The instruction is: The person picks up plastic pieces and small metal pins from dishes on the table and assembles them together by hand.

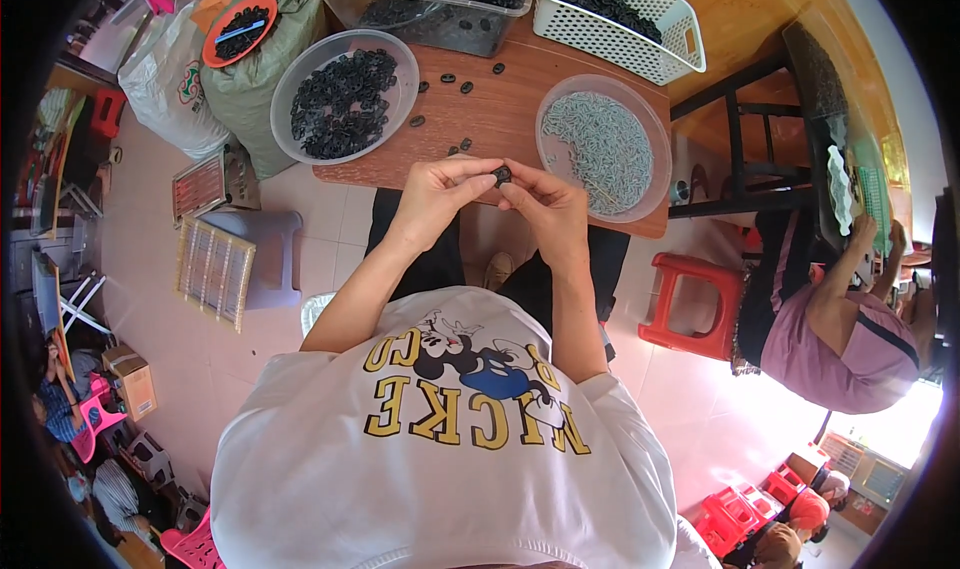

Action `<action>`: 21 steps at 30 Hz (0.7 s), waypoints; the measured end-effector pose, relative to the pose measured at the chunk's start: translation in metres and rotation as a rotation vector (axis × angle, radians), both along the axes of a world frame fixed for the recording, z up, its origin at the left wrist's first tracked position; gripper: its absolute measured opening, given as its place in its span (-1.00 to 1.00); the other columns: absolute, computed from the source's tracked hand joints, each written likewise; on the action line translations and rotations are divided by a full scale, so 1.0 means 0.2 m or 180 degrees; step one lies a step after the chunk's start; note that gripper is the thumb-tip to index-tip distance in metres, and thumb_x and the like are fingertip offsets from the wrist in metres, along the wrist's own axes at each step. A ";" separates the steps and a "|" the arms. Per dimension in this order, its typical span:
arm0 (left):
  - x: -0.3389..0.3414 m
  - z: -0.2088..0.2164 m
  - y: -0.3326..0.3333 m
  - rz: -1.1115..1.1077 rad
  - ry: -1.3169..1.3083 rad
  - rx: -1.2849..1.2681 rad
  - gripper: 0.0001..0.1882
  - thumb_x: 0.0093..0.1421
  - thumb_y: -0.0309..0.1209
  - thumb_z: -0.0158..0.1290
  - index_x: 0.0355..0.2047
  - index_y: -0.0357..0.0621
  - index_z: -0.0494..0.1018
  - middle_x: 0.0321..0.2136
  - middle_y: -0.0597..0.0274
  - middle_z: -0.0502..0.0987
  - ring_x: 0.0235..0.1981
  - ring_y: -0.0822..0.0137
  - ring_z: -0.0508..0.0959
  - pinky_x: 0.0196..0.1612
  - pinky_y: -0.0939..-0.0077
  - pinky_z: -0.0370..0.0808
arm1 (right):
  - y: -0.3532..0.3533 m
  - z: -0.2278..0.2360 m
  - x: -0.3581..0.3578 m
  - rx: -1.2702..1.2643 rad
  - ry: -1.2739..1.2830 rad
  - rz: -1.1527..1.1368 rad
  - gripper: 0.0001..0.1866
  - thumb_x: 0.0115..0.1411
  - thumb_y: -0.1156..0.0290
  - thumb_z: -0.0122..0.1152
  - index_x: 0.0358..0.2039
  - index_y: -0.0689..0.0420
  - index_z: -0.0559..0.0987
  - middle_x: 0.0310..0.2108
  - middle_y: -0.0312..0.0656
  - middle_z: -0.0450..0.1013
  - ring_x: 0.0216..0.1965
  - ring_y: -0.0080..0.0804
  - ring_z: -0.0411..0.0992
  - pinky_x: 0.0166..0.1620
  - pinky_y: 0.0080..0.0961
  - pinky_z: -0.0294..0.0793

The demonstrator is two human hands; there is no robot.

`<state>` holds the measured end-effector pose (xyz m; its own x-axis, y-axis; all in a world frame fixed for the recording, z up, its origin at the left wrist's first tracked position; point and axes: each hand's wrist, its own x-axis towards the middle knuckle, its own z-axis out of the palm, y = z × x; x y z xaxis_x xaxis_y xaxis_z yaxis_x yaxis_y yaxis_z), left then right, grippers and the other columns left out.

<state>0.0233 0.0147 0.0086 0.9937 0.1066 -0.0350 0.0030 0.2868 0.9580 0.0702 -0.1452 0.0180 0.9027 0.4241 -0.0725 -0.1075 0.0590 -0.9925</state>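
Observation:
Between my fingertips, at the near edge of the brown table [500, 109], is a small black oval piece [502, 176]. My left hand [436, 201] pinches it from the left, thumb and forefinger closed. From the other side my right hand [552, 209] grips the same piece, its fingers partly covering it. Left of my hands stands a clear round bowl [279, 109] heaped with black oval pieces. A second round bowl [660, 144], full of small grey-green pin-like parts, is just right of my right hand. Several loose black oval pieces [467, 88] lie between the bowls.
Behind the bowls are a clear tub [455, 37] and a white perforated basket [640, 54], both with black pieces. Sacks [245, 99] stand left; an orange plate [262, 21] rests on them. A red stool [690, 304] and a person in purple [840, 344] are right.

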 end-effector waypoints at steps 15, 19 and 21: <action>-0.02 0.01 0.01 -0.0079 0.0406 0.0118 -0.72 0.10 -0.60 0.06 -0.14 -0.36 0.47 -0.27 0.10 0.55 -0.28 0.41 0.55 -0.16 0.60 0.49 | 0.00 -0.02 -0.01 -0.0117 0.0032 0.0040 -0.69 0.08 0.59 0.18 -0.12 0.35 0.51 -0.41 -0.18 0.53 -0.45 -0.59 0.46 -0.34 -0.71 0.45; -0.03 -0.02 0.01 -0.0132 0.0377 0.0332 -0.71 0.08 -0.62 0.08 -0.14 -0.35 0.47 -0.26 0.17 0.54 -0.27 0.43 0.54 -0.15 0.63 0.47 | 0.01 -0.03 -0.02 -0.0007 0.0124 -0.0028 -0.71 0.08 0.60 0.18 -0.15 0.36 0.52 -0.40 -0.16 0.53 -0.45 -0.57 0.47 -0.33 -0.68 0.47; -0.04 -0.04 0.00 -0.0002 0.0127 0.0652 -0.70 0.09 -0.55 0.09 -0.13 -0.28 0.48 -0.28 0.22 0.53 -0.27 0.48 0.54 -0.19 0.64 0.47 | 0.01 -0.04 -0.02 0.0030 0.0160 -0.0044 -0.72 0.08 0.60 0.17 -0.16 0.36 0.53 -0.40 -0.15 0.53 -0.45 -0.56 0.48 -0.32 -0.68 0.47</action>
